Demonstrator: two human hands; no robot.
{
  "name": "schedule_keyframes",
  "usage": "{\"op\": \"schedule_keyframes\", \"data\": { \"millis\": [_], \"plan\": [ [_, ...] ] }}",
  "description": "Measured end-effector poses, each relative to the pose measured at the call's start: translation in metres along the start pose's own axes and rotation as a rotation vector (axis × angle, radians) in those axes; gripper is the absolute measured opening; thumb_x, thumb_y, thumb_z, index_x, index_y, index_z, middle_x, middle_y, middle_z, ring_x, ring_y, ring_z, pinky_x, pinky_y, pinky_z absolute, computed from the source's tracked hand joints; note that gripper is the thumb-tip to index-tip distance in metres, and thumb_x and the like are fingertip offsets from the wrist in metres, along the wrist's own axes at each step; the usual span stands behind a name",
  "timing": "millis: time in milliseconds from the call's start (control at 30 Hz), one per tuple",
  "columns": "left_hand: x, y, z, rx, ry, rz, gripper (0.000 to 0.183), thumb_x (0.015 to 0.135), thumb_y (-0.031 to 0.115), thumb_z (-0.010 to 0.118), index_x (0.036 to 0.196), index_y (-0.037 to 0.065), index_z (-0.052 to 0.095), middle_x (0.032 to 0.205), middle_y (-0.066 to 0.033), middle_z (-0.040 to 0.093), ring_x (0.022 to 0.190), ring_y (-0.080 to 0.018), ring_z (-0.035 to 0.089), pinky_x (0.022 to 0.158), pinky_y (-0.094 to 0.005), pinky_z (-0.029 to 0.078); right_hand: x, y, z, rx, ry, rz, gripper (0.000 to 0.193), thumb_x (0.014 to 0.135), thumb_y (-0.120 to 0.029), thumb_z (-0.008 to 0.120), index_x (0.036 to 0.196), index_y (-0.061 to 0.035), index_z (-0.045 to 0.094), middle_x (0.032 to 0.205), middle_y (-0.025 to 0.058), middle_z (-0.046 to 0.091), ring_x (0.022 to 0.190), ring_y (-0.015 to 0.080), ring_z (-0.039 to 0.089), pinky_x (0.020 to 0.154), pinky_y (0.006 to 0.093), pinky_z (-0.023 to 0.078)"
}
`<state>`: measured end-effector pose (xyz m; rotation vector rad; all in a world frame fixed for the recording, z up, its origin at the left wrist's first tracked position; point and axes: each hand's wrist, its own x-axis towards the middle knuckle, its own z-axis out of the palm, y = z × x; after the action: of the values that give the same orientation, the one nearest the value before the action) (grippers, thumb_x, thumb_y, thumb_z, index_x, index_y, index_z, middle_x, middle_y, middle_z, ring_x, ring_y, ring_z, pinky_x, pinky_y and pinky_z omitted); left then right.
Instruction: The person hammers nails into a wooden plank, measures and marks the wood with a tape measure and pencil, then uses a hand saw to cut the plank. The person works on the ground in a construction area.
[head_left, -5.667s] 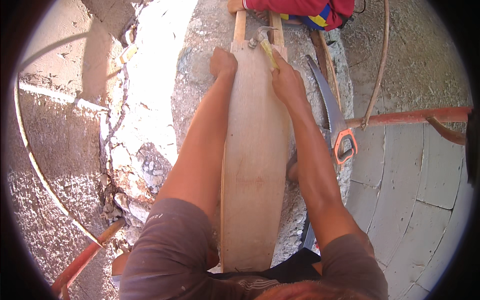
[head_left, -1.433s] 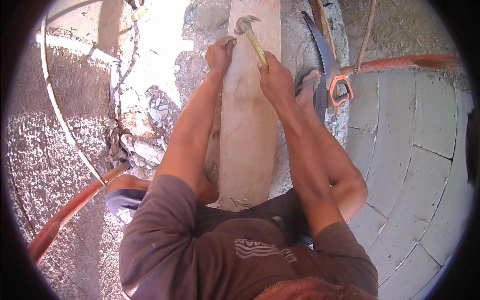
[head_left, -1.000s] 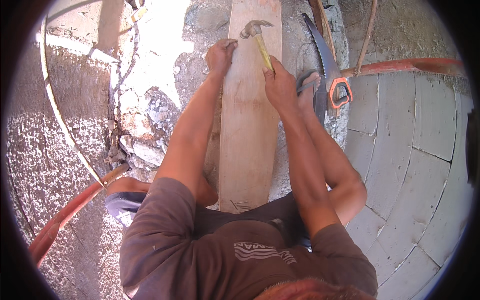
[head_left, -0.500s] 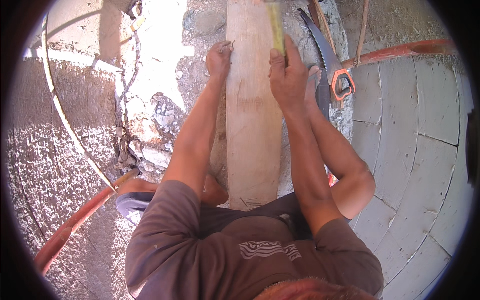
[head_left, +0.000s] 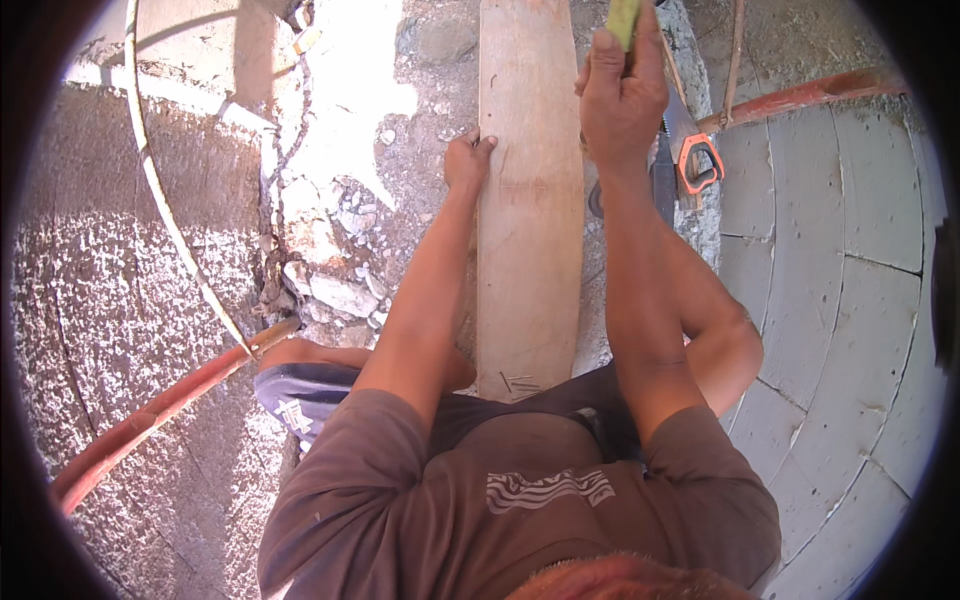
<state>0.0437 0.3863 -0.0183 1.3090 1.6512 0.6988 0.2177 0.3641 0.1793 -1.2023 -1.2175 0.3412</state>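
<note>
- While the left hand [head_left: 467, 163] sits at the left edge of the wooden board [head_left: 530, 250], its thumb lies over the face; cannot tell if this grip pinches the board or only steadies it
- Board runs lengthwise away from the person over rough ground [head_left: 432, 120]; far end out of view
- Right hand [head_left: 622, 112] to the board's right, looks lifted; grip wrapped around a yellow handle [head_left: 624, 22], tool's head out of view
- Loose nails [head_left: 523, 386] on the board's near end
- Saw [head_left: 685, 150] with orange handle farther off, right of the board
- Risk, my judgement: a stray swing toward the board's left edge could catch the thumb
- Uneven support might let the board rock; a jolt could scatter the nails off its near end
- Reaching wide of the board's right could bring skin against the saw
</note>
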Motion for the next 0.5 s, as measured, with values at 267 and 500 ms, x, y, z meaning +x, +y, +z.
{"op": "schedule_keyframes", "data": {
  "millis": [267, 500],
  "plan": [
    [0.005, 0.009, -0.001, 0.146, 0.038, 0.018, 0.047, 0.084, 0.033, 0.074, 0.124, 0.010, 0.068, 0.111, -0.0209, 0.071, 0.102, -0.0347, 0.069, 0.091, -0.0415, 0.051, -0.046, 0.035, 0.009, -0.645, -0.434, 0.321, 0.054, 0.095, -0.018, 0.058, 0.148, -0.0142, 0.045, 0.117, 0.0236, 0.066, 0.107, 0.0386, 0.065, 0.088, 0.0412, 0.051],
    [0.006, -0.011, 0.005, -0.068, 0.022, 0.024, 0.049, 0.084, 0.033, 0.074, 0.125, 0.006, 0.067, 0.113, -0.0207, 0.070, 0.106, -0.0341, 0.068, 0.093, -0.0398, 0.050, -0.019, 0.002, 0.006, 0.083, -0.002, 0.014, 0.056, 0.098, -0.017, 0.058, 0.149, -0.0036, 0.039, 0.107, 0.0241, 0.070, 0.081, 0.0215, 0.065, 0.075, 0.0329, 0.054]
  ]
}}
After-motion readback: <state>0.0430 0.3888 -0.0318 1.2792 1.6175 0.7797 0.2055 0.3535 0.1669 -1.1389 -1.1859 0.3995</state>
